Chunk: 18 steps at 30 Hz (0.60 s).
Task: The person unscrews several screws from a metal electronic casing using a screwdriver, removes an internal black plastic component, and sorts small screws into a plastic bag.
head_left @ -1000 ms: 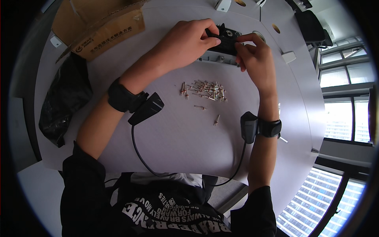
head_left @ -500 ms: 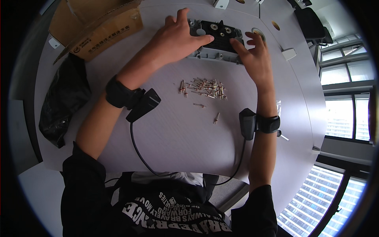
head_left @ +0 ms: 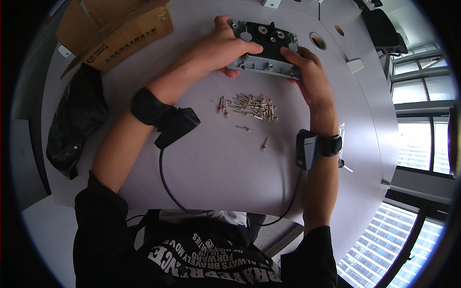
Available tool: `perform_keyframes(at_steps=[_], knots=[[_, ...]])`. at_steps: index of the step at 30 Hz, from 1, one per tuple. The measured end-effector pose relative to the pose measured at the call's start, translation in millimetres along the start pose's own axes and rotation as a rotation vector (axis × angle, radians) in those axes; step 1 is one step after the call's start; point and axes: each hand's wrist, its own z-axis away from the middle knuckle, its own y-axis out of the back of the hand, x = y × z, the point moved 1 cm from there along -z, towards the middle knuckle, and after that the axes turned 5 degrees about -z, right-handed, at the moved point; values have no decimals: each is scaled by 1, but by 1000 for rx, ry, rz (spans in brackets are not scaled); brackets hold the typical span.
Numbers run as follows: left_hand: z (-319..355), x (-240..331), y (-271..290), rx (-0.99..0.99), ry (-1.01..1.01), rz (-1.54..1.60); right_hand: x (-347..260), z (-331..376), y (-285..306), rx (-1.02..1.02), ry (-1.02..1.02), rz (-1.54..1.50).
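At the far side of the table, I grip a grey metal connector housing (head_left: pixel 269 66) with a black insert and several round, metal-ringed openings on top. My left hand (head_left: pixel 216 49) is wrapped round its left end, thumb on the black top and fingers underneath. Round the right end closes my right hand (head_left: pixel 312 72), its thumb also on top; most of its fingers are hidden. On the near side of the housing lies a pile of small metal contact pins (head_left: pixel 254 104) with reddish bands. Two loose pins, one pin (head_left: pixel 244 128) and another pin (head_left: pixel 264 144), lie closer to me.
An open cardboard box (head_left: pixel 129 45) stands at the far left, with a black plastic bag (head_left: pixel 77 120) in front of it. A round cable hole (head_left: pixel 317 41) lies right of the housing. Black wrist devices (head_left: pixel 177 127) on both forearms trail cables toward me.
My fingers have closed round both ends of the housing and reached under it. The housing appears slightly raised and tilted. The pins have not moved.
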Motion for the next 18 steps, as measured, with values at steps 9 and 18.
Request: perform_keyframes(at_steps=[9, 18], knots=[[-1, -4, -3, 35, -24, 14, -3, 3, -1, 10, -9, 83], [3, 0, 0, -6, 25, 28, -3, 1, 6, 7, -84, 71]])
